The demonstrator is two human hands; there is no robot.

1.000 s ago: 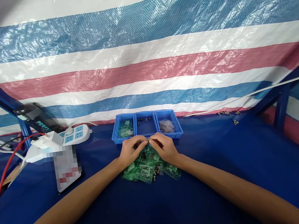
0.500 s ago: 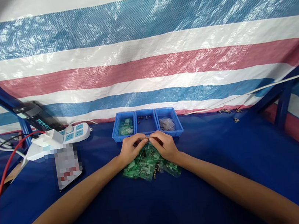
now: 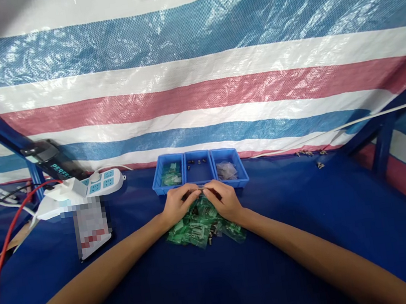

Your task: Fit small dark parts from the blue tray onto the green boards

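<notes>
My left hand (image 3: 176,205) and my right hand (image 3: 225,198) meet at the fingertips, both pinching a small thin item between them that is too small to name. Below and between them lies a pile of green plastic packets (image 3: 197,227) with small metal parts (image 3: 210,235) among it. Just beyond my hands stand three blue bins side by side: the left bin (image 3: 157,182) holds green packets, the middle bin (image 3: 199,173) a few small dark parts, and the right bin (image 3: 242,171) clear packets.
At the left are a white power strip (image 3: 117,180), a dark bottle (image 3: 53,160), a red cable (image 3: 0,261) and a pixelated flat object (image 3: 93,230). Small metal parts (image 3: 320,164) lie at the back right. A striped sheet (image 3: 195,97) hangs behind.
The whole view has shifted slightly, with the scene a little lower in the picture. Both hands keep nearly the same pose over the pile.
</notes>
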